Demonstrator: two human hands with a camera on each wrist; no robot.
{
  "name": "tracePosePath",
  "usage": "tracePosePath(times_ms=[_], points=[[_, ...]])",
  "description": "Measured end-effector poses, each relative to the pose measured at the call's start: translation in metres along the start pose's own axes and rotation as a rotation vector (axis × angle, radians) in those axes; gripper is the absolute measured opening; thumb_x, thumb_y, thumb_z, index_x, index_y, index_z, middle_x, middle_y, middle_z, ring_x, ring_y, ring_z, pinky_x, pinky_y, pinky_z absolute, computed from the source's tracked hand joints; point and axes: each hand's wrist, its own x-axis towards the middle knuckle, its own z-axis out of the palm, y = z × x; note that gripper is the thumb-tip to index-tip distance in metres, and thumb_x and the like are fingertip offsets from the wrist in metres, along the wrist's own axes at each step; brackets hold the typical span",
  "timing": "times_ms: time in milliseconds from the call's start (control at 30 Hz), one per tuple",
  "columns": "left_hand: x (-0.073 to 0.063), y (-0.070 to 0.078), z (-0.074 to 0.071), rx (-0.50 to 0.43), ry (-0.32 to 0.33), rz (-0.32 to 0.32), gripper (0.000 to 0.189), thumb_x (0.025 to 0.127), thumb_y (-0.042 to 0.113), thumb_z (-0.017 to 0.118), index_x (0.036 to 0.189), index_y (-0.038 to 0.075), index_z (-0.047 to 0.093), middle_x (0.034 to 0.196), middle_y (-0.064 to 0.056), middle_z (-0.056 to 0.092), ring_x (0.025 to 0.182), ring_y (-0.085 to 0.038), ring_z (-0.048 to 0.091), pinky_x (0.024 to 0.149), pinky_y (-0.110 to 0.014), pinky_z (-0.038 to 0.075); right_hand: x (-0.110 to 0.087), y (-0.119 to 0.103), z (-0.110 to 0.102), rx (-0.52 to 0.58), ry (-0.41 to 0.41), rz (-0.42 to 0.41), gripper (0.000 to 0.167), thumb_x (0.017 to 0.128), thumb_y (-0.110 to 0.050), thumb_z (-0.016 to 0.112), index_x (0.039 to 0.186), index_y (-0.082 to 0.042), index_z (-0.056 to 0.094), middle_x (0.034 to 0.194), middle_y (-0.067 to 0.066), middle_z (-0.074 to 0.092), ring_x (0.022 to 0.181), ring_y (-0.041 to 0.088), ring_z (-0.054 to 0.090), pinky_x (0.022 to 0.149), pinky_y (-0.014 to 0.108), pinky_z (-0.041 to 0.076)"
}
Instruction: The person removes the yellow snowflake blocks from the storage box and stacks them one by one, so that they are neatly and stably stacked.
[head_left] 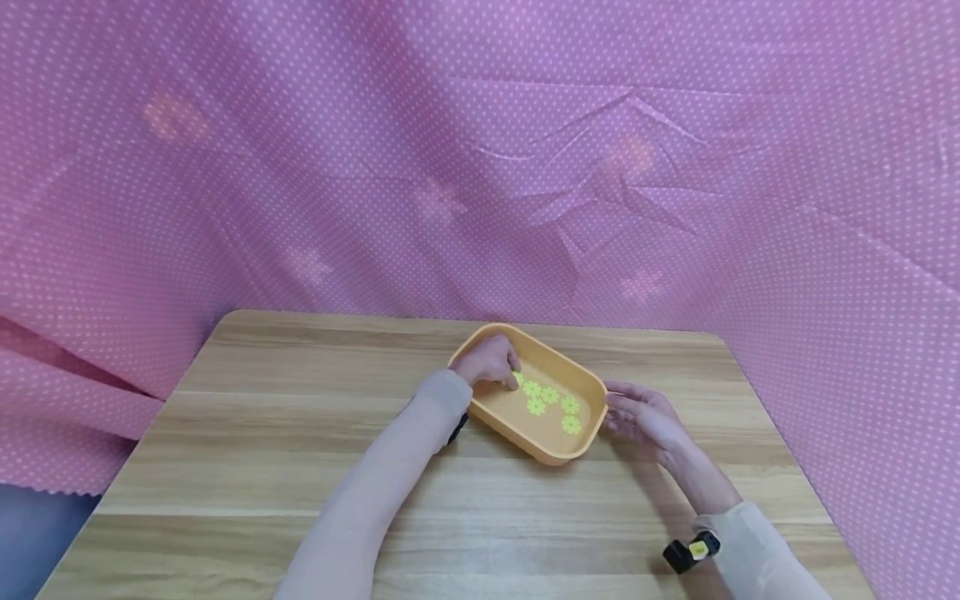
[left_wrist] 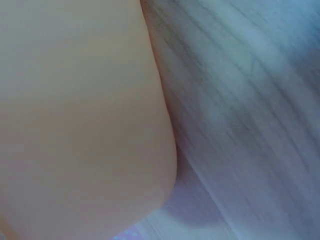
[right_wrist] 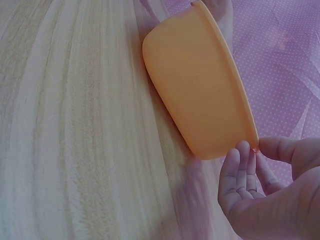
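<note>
An orange-yellow plastic basin [head_left: 525, 433] with rounded corners sits at an angle on the table. Several yellow flower-shaped pieces [head_left: 550, 395] lie spread over its floor. My left hand [head_left: 487, 360] reaches in over the basin's left side, fingers bent downward. At its fingertips is one more yellow flower [head_left: 518, 378]; I cannot tell whether they pinch it. The left wrist view has only the basin's outer wall [left_wrist: 90, 140], so that hand is hidden there. With thumb and fingers, my right hand [head_left: 645, 418] holds the basin's right end at the rim, as the right wrist view [right_wrist: 270, 190] shows closely.
The wood-grain table [head_left: 262, 433] extends to both sides of the basin and in front of it. Behind and around it hangs a pink-purple dotted curtain [head_left: 375, 208]. A small black device [head_left: 690, 552] is strapped at the right wrist.
</note>
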Motion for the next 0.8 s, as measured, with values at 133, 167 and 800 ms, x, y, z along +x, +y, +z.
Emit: tracePosePath(times_ms=[133,167,800], points=[[-0.0004,0.0007,0.0004,0.007,0.000,-0.003,0.030,0.081,0.000,0.085,0.110,0.001,0.078,0.107,-0.011,0.076,0.069,-0.006,0.053,0.059,-0.012,0.046,-0.0003,0.0002,-0.0003,0.008,0.005,0.004,0.052,0.106,-0.010,0.061,0.151,0.008,0.043,0.098,-0.006,0.078,0.083,0.005,0.073,0.081,0.023,0.066],[-0.0004,0.0008,0.0004,0.006,0.001,-0.005,0.030,0.081,0.000,0.085,0.111,0.001,0.078,0.108,-0.011,0.076,0.069,-0.006,0.054,0.059,-0.012,0.047,-0.0006,0.0001,-0.0004,0.008,0.005,0.006,0.051,0.106,-0.010,0.061,0.151,0.007,0.044,0.098,-0.006,0.078,0.083,0.005,0.073,0.081,0.023,0.066],[0.0022,-0.0039,0.0027,0.000,0.013,0.021,0.032,0.081,0.003,0.087,0.112,0.002,0.078,0.117,-0.011,0.076,0.085,-0.012,0.061,0.070,-0.016,0.055,-0.0028,-0.0019,0.0019,0.023,0.008,0.006,0.047,0.105,-0.008,0.062,0.148,0.005,0.049,0.097,-0.006,0.079,0.084,0.006,0.073,0.082,0.022,0.066]])
